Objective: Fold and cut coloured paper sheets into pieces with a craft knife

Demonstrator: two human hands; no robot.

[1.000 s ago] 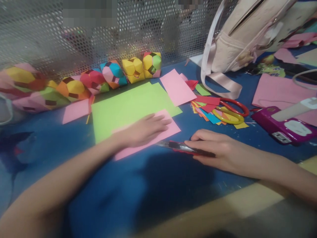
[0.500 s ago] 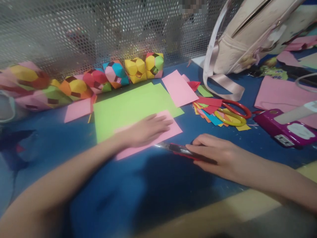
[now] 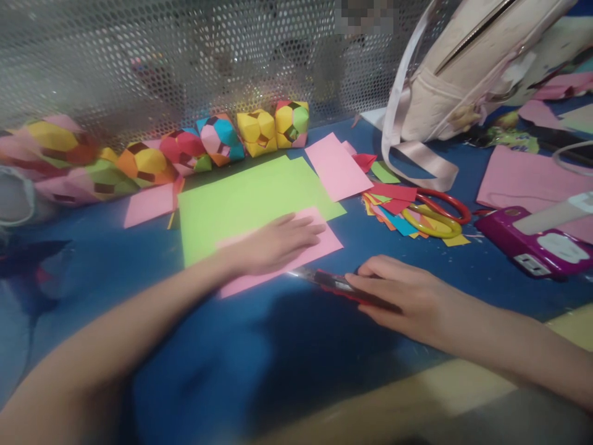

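Observation:
My left hand (image 3: 282, 242) lies flat, fingers stretched out, on a pink sheet of paper (image 3: 327, 238). That sheet overlaps the front edge of a larger light green paper (image 3: 231, 196). In my right hand (image 3: 407, 296) is a box cutter (image 3: 331, 281) with a red and dark handle. Its silver blade points left and meets the near edge of the pink sheet; whether the tip is under the paper I cannot tell. A second pink sheet (image 3: 338, 167) rests on the green paper's right corner.
Folded paper balls (image 3: 217, 139) line the back along a perforated metal screen (image 3: 278, 55). To the right lie scissors (image 3: 445, 230) with red and yellow handles on paper scraps (image 3: 403, 224), a purple power strip (image 3: 523, 241) and a cream backpack (image 3: 445, 93).
The view has shifted very slightly. My left hand stays on the pink sheet, and the box cutter in my right hand has hardly moved against its edge.

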